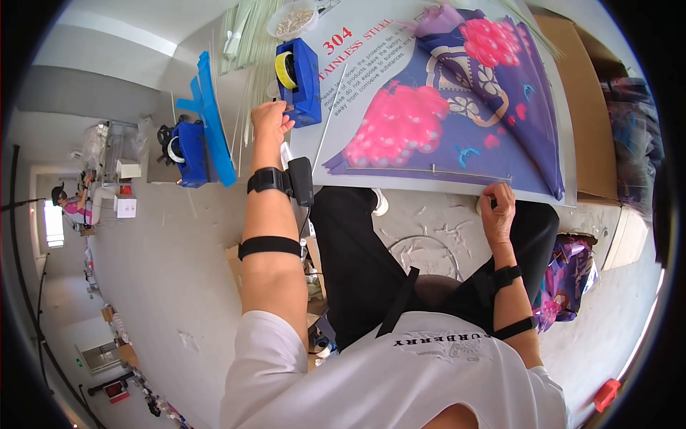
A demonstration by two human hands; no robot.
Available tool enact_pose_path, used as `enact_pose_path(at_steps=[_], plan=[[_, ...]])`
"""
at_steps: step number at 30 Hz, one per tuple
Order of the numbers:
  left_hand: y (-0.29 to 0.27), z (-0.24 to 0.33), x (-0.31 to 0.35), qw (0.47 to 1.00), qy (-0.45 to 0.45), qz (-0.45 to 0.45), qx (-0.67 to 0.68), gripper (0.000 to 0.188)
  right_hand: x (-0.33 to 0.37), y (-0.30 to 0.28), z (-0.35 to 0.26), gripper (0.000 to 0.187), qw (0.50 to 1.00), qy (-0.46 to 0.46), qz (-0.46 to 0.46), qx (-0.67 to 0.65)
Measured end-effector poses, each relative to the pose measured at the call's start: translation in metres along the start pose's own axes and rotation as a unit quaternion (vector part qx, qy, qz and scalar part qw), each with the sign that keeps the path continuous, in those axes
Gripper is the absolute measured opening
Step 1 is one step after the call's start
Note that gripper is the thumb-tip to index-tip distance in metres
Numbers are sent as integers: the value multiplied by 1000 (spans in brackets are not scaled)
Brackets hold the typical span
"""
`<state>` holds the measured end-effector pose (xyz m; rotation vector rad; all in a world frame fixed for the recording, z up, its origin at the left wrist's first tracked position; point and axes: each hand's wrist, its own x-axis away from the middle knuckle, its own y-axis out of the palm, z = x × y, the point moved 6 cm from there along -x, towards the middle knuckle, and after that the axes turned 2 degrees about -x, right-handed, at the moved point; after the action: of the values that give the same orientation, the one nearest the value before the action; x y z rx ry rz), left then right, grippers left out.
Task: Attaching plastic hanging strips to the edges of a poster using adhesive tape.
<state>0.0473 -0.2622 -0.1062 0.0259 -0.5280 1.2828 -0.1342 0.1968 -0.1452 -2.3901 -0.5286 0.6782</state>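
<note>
My left hand point(271, 120) is at the near end of a blue tape dispenser point(307, 89), thumb and fingers pinched together. Whatever lies between those fingertips is too small to make out. A yellow-cored tape roll point(286, 69) sits in the dispenser. Just off the table's front edge, my right hand point(499, 209) has its fingers curled in a pinch, and I cannot make out what it holds. Beyond it spreads a purple printed sheet point(446, 146) with pink flowers, its right side folded over. One thin rod point(400, 169) lies along the sheet's near edge.
Left of the dispenser are a bent blue strip point(209, 118), a second blue tape dispenser point(191, 154) and bundled thin pale rods point(250, 36). A bowl of small pieces point(293, 21) stands at the back. A cardboard box point(582, 107) borders the table's right side.
</note>
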Motion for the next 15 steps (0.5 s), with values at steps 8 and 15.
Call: enact_pose_path(at_steps=[8,15], plan=[[1,4,-8,999,6,-35,20,10,-1,1,2,13,1000,1,-3,-7],[-4,-1,1,988,-16,-59,139,12,-1,2,0,12,1000,-15,-2,5]])
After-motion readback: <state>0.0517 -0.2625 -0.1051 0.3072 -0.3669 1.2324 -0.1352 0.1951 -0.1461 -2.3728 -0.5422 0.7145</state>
